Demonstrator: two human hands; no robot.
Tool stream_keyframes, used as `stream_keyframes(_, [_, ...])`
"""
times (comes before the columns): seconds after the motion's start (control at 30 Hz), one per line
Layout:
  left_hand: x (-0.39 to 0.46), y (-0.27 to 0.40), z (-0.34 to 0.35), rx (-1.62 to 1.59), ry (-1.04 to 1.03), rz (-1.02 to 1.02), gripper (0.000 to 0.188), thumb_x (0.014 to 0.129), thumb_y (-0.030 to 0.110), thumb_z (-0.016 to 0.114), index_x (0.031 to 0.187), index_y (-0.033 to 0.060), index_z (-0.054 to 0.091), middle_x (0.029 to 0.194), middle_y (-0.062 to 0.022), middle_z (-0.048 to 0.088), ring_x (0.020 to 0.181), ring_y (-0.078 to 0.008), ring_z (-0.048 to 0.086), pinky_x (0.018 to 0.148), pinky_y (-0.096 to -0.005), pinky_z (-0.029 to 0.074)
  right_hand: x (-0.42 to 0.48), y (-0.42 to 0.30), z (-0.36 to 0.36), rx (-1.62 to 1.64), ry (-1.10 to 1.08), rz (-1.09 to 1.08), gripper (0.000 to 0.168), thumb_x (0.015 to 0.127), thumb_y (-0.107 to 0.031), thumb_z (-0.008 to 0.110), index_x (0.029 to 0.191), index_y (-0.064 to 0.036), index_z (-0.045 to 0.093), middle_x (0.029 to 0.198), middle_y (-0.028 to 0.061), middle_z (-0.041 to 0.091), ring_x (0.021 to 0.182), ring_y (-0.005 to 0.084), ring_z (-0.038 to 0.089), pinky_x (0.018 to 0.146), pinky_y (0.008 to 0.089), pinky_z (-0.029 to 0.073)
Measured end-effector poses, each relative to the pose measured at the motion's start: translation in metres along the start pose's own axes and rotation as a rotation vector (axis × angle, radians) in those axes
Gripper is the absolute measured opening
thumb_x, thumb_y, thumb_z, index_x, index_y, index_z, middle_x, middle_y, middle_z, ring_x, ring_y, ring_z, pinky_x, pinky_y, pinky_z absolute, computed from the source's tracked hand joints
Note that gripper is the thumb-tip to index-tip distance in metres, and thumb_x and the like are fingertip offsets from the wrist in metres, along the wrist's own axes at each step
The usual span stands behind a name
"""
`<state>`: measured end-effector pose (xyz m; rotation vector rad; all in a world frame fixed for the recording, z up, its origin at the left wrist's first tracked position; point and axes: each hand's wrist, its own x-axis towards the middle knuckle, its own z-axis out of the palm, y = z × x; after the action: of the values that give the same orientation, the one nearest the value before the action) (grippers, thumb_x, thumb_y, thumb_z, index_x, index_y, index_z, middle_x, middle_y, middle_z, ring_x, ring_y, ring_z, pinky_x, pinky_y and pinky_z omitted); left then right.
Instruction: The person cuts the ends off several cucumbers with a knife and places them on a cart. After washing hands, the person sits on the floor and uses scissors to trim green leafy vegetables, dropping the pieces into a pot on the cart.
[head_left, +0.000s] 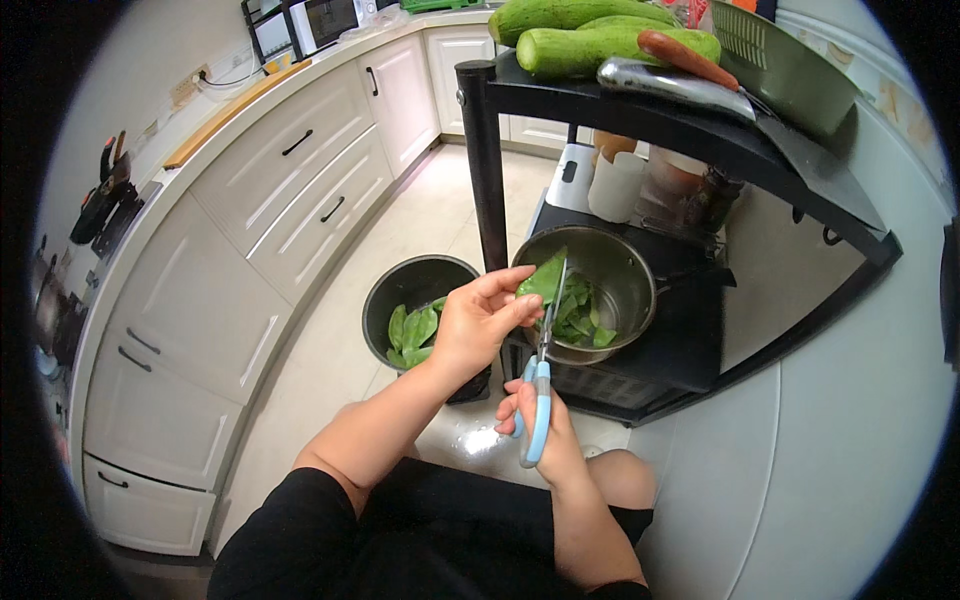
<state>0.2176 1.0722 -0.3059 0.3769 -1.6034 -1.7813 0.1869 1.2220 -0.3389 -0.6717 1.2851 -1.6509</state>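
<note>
My left hand (480, 315) pinches a flat green bean pod (543, 276) over the rim of a metal saucepan (637, 300). Scissors with light blue and grey handles (538, 420) are in my right hand (551, 435), their blades pointing up along the pod's right edge. Cut green pieces (576, 311) lie in the bottom of the saucepan, partly hidden by the blades and my fingers. Left of it, a dark round pot (381, 281) holds several whole flat pods (412, 328); my left forearm and hand cover part of this pot.
A black shelf rack (487, 165) stands ahead, the saucepan on its lower shelf. On top rest large green gourds (607, 49), a cleaver (810, 157), a brown-handled tool (686, 58) and a green colander (787, 71). A white cup (616, 187) stands behind the saucepan. White cabinets (202, 300) line the left.
</note>
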Motion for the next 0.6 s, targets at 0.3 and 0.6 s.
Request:
stream_keyframes(0.3, [0.005,0.008,0.005,0.257,0.027,0.053,0.028,0.085,0.005,0.062,0.111,-0.0035,0.060,0.076,-0.0055,0.063,0.058,-0.0075,0.058,0.053,-0.0195,0.048,0.014,0.010,0.015,0.076,0.067,-0.050,0.038,0.098,-0.032,0.039,0.107,0.004,0.047,0.079,0.0075,0.055,0.067,0.0118,0.052,0.068,0.0276,0.048])
stream_keyframes(0.6, [0.002,-0.005,0.009,0.259,0.030,0.160,0.024,0.085,0.009,0.063,0.105,-0.0043,0.063,0.079,-0.0063,0.061,0.058,-0.0074,0.055,0.052,-0.0202,0.045,0.002,0.018,0.030,0.094,0.181,-0.053,0.042,0.091,-0.042,0.050,0.092,0.000,0.051,0.076,0.0058,0.053,0.066,0.0119,0.052,0.063,0.0261,0.046])
